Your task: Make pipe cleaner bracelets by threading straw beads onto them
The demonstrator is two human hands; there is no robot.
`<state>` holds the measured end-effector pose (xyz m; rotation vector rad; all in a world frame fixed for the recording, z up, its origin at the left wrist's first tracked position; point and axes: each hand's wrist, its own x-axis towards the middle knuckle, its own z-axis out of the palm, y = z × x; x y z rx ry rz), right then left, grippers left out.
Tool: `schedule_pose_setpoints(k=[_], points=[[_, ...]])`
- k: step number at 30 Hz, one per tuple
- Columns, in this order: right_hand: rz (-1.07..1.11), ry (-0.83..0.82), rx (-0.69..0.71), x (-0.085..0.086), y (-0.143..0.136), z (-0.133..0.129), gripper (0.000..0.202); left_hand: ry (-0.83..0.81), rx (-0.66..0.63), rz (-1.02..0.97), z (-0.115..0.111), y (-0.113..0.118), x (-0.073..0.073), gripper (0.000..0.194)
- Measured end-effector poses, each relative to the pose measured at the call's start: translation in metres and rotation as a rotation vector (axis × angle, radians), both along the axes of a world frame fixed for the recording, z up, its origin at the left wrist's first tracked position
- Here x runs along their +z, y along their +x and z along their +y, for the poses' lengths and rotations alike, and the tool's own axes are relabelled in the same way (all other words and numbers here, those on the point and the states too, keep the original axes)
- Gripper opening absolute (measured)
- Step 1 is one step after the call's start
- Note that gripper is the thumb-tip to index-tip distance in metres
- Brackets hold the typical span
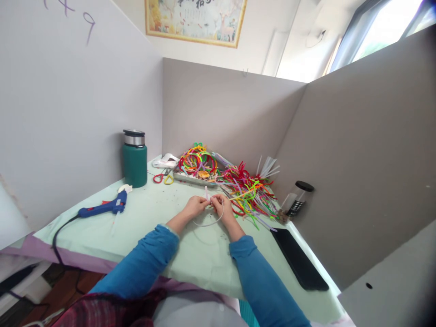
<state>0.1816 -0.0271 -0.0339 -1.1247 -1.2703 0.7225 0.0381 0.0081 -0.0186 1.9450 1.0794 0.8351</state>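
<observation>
My left hand (pixel 195 207) and my right hand (pixel 223 209) meet over the middle of the table, fingertips pinched close together. Between them is a pale, thin pipe cleaner (pixel 208 225), which bends down in a loop below both hands. A short whitish end (pixel 206 191) sticks up from the left fingertips. My fingers hide the spot where the ends come together. Just behind and to the right of my right hand lies a heap of coloured pipe cleaners (pixel 245 184).
A metal tray (pixel 192 180) holds bent colourful pipe cleaners. At left are a blue glue gun (pixel 102 209) with a trailing cord, a green thermos (pixel 135 165), and scissors (pixel 169 180). A black flat slab (pixel 299 259) and a clear black-capped bottle (pixel 299 200) sit at right.
</observation>
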Motion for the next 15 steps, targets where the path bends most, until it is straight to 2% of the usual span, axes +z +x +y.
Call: schedule_pose_setpoints(k=[4, 7, 15], points=[[0.035, -0.001, 0.011, 0.0021, -0.0001, -0.0004, 0.033, 0.008, -0.013, -0.018, -0.0003, 0.0007, -0.0008, 0.041], [0.045, 0.011, 0.009, 0.0023, 0.0, -0.0006, 0.032, -0.019, -0.018, -0.106, -0.0011, 0.0017, -0.0017, 0.035], [0.042, 0.036, 0.03, 0.0019, 0.0001, -0.0016, 0.031, -0.35, 0.005, -0.283, -0.0032, 0.0025, 0.0038, 0.03]])
